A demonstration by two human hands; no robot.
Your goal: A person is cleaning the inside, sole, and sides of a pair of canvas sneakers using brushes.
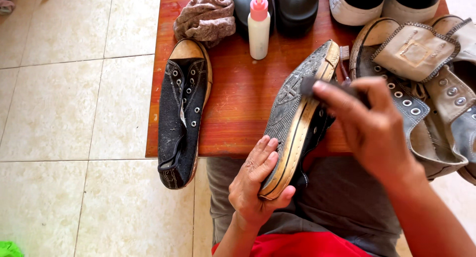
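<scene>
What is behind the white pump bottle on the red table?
Behind the white pump bottle stand two dark rounded shoes, toes forward, on the red table. The bottle and its pink pump cover part of them, and the frame's top edge cuts off the rest.

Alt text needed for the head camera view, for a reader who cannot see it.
The left hand grips the heel of a dark sneaker turned sole-up, while the right hand presses a dark brush to the sole. Its mate, a pump bottle and a rag sit on a wooden table.
</scene>
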